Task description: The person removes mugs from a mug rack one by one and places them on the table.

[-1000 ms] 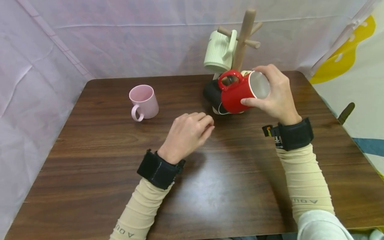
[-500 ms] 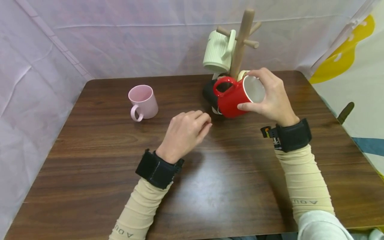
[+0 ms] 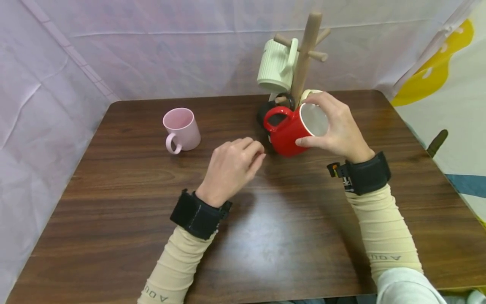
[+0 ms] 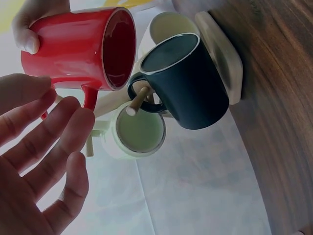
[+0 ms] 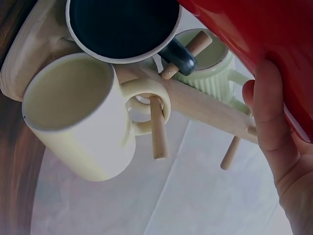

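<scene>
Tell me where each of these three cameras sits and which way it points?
Head: worn on the head, looking forward and down at the table; shows both forearms, the left hand and the right hand holding the red mug.
Left wrist: looks up past the left hand's fingers at the mug tree.
Right wrist: looks up from under the red mug; shows the right hand's fingers.
Shared: both wrist views show the black mug hanging on a peg.
</scene>
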Action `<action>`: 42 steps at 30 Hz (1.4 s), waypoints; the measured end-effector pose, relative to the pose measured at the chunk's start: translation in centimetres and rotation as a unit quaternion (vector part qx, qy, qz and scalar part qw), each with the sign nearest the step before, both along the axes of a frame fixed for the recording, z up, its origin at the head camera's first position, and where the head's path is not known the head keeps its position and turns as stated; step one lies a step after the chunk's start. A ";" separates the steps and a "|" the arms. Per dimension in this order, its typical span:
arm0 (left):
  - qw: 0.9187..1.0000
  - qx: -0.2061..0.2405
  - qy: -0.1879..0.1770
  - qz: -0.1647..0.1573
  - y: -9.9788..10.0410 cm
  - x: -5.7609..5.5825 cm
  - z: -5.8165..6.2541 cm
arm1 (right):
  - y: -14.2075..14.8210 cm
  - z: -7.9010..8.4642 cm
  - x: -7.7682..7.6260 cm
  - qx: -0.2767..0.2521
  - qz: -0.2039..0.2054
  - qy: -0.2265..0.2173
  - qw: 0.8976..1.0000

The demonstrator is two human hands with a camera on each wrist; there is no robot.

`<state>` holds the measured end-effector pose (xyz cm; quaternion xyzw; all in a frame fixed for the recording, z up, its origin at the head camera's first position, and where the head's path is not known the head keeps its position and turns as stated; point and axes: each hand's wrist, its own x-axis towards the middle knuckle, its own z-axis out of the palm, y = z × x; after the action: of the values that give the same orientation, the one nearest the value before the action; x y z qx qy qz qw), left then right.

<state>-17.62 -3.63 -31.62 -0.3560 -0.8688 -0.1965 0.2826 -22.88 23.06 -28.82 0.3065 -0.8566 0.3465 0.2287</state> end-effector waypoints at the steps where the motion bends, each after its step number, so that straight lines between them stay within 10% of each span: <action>1: 1.000 0.003 0.000 0.001 0.0 0.0 0.0 | -0.1 0.0 0.0 0.001 0.004 0.001 1.000; 42: 0.995 0.086 -0.046 0.016 0.0 -0.3 -0.2 | -2.5 -0.6 0.9 0.090 0.100 -0.023 0.991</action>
<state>-17.90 -3.63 -31.82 -0.3069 -0.8663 -0.2825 0.2747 -22.02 20.58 -29.44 0.4015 -0.8544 0.2962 0.1452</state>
